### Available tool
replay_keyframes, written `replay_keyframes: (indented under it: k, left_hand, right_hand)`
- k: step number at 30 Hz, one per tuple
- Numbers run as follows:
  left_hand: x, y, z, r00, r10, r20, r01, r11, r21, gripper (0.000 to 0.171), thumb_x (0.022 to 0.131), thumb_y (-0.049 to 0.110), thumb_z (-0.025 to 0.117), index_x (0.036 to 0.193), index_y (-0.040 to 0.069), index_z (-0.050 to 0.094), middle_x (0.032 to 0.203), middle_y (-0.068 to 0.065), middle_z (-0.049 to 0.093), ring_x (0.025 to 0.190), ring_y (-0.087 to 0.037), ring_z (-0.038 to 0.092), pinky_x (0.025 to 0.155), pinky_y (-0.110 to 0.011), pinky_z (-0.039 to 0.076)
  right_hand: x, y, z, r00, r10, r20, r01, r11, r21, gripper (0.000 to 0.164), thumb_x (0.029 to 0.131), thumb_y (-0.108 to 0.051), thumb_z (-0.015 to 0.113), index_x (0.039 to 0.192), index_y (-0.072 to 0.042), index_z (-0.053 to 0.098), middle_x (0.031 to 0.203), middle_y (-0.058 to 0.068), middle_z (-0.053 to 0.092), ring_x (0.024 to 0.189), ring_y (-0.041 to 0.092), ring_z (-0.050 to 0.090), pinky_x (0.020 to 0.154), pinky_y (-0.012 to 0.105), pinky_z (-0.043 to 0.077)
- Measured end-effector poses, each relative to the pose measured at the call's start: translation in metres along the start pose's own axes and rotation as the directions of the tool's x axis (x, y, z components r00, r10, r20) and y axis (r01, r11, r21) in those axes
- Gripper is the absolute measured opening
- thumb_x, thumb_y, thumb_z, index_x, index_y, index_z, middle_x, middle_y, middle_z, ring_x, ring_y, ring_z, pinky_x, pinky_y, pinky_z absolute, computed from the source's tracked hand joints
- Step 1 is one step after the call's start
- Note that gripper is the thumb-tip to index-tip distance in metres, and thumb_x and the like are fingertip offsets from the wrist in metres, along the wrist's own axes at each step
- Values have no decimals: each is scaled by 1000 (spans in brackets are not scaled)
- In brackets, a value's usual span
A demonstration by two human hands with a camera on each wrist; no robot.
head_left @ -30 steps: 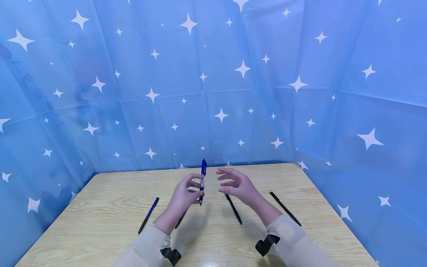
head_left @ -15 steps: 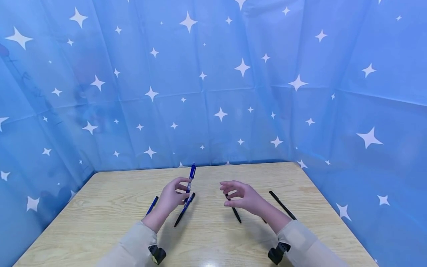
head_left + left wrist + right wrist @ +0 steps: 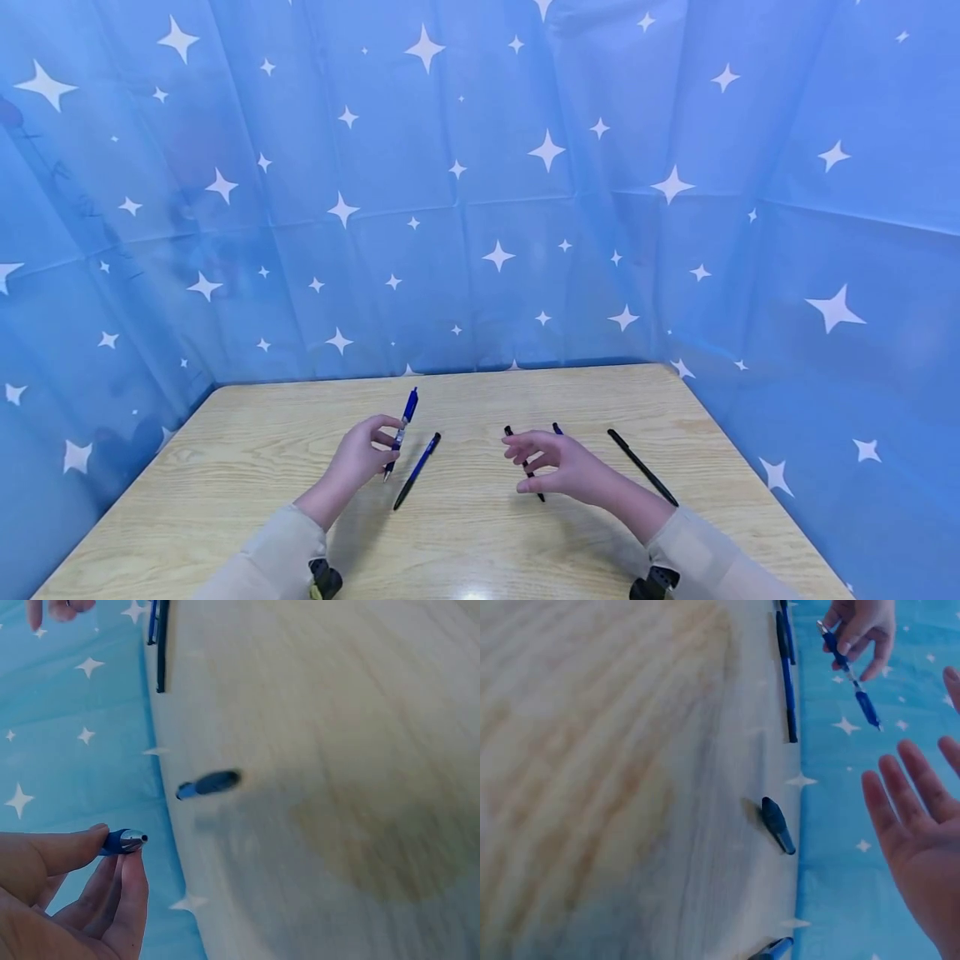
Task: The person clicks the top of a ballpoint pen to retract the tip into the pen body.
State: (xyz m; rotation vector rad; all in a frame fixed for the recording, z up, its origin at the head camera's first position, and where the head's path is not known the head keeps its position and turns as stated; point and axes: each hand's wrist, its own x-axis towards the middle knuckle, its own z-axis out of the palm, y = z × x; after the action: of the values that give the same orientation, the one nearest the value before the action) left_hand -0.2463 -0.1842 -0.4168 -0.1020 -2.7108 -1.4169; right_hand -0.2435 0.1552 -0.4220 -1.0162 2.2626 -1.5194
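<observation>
In the head view my left hand (image 3: pixel 358 450) pinches a blue click pen (image 3: pixel 410 406) between thumb and fingers, its metal tip (image 3: pixel 135 840) pointing down. Just right of it lies a blue pen with a black end (image 3: pixel 417 471). My right hand (image 3: pixel 558 467) holds nothing; its fingers are spread and relaxed above a black pen (image 3: pixel 508 431), which it partly covers. Behind that hand pokes the end of another blue pen (image 3: pixel 557 428), the rest hidden. The right wrist view shows the right palm (image 3: pixel 930 855) turned toward the left hand (image 3: pixel 866 626) and its pen.
A long black pen (image 3: pixel 642 467) lies at the right, partly beside my right forearm. All of this is on a light wooden table (image 3: pixel 247 433). A blue curtain with white stars (image 3: pixel 480 208) hangs behind its far edge and along both sides.
My left hand has moved left and lower with the click pen, uncovering the pen beside it and covering another at far left. The right hand has shifted slightly right and nearer, still holding nothing.
</observation>
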Motion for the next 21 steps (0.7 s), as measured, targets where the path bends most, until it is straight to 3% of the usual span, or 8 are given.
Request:
replay_keyframes:
  k: [5, 11, 21]
  left_hand:
    - [-3, -12, -4, 999, -49, 12, 48, 998, 40, 38, 82, -10, 70, 118, 4, 65, 87, -8, 65, 69, -18, 63, 57, -33, 54]
    - [-4, -24, -10, 996, -64, 56, 59, 996, 72, 42, 78, -16, 69, 115, 2, 65, 81, -8, 64, 63, -19, 61, 51, -33, 52]
    - [-5, -34, -19, 985, -120, 127, 102, 985, 138, 40, 77, -15, 73, 112, 1, 66, 80, -8, 62, 66, -20, 62, 55, -35, 56]
  right_hand:
    - [-7, 0, 2, 1000, -6, 25, 6, 1000, 4, 57, 87, -9, 75, 140, -12, 52, 123, 14, 59, 110, 39, 55, 93, 52, 48]
    - [-13, 2, 2, 999, 10, 43, -10, 1000, 0, 55, 87, -9, 75, 138, -11, 54, 122, 15, 59, 110, 40, 55, 92, 51, 48]
    - [-21, 5, 1, 995, 42, 93, -40, 999, -23, 58, 87, -12, 75, 139, -4, 51, 121, 10, 61, 111, 35, 56, 93, 50, 48]
